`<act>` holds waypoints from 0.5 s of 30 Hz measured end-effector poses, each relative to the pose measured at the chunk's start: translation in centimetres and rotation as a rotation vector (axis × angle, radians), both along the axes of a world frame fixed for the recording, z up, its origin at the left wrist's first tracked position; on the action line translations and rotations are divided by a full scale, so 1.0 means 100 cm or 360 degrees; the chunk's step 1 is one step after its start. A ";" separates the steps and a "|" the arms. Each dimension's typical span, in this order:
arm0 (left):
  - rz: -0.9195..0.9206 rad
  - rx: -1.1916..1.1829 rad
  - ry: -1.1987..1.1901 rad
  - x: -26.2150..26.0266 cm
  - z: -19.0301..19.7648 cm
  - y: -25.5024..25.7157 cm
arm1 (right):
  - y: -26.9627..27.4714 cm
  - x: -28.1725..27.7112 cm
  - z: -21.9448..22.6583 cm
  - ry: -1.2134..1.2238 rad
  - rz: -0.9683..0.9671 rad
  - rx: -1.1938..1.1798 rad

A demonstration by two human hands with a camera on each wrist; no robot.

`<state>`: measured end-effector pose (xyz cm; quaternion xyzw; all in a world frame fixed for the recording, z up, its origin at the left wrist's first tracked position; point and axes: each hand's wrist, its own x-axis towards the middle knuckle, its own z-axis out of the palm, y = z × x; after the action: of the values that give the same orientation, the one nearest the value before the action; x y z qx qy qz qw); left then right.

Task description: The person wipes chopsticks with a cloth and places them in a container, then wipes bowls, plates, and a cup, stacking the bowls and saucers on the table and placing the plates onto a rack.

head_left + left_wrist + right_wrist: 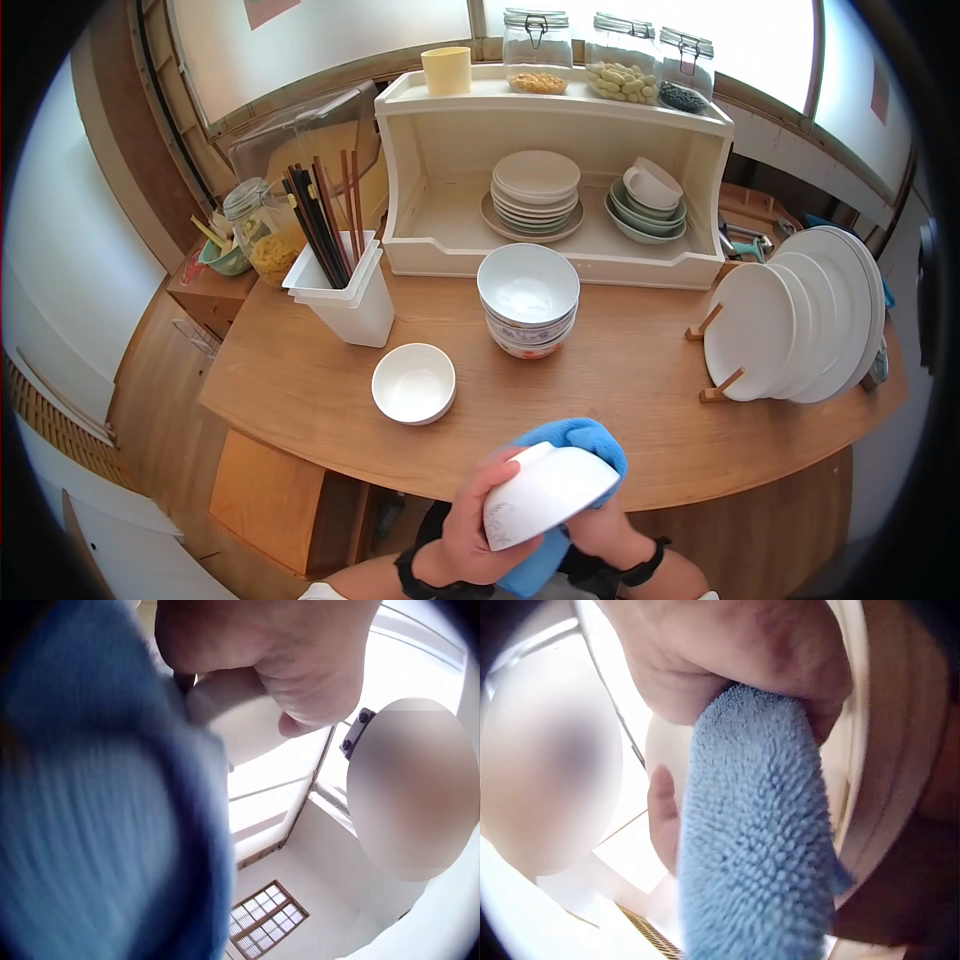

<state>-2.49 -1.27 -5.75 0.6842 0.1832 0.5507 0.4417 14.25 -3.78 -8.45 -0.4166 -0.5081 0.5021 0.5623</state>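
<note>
My left hand (470,535) grips a white bowl (545,495) with a faint printed pattern, tilted on its side above the table's near edge. My right hand (600,535) is mostly hidden behind the bowl and holds a blue microfibre cloth (580,440) against it. In the right wrist view the cloth (757,825) is bunched under my right hand (727,652), against the bowl (851,750). The left wrist view shows my left hand (277,660) on the bowl (240,720), with the blurred cloth (105,802) filling the left side.
On the wooden table (640,400) stand a single white bowl (413,383), a stack of bowls (528,298), a chopstick holder (345,290) and a rack of plates (800,320). A white shelf (550,190) at the back holds plates, bowls and jars.
</note>
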 end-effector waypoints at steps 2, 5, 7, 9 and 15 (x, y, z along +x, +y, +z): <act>-0.0048 -0.0004 0.0045 -0.010 0.008 0.007 | 0.017 0.014 0.037 -0.0625 -0.0023 0.0549; -0.0271 0.0384 0.0356 -0.018 0.030 0.013 | 0.019 0.006 0.061 -0.0974 -0.0179 0.0776; -0.0253 0.0268 0.0213 -0.017 0.023 0.009 | 0.022 0.011 0.047 -0.0891 0.0245 0.0790; -0.0083 0.0007 -0.0265 -0.004 0.003 0.000 | -0.002 -0.026 0.022 -0.0204 0.0057 0.0406; 0.0039 -0.0619 -0.0473 0.007 -0.002 0.006 | 0.000 -0.014 0.015 0.0372 0.0147 -0.0411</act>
<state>-1.78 -0.70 -5.92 0.4954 0.2269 0.6050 0.5806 12.89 -3.83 -6.98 -0.4005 -0.3892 0.6335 0.5355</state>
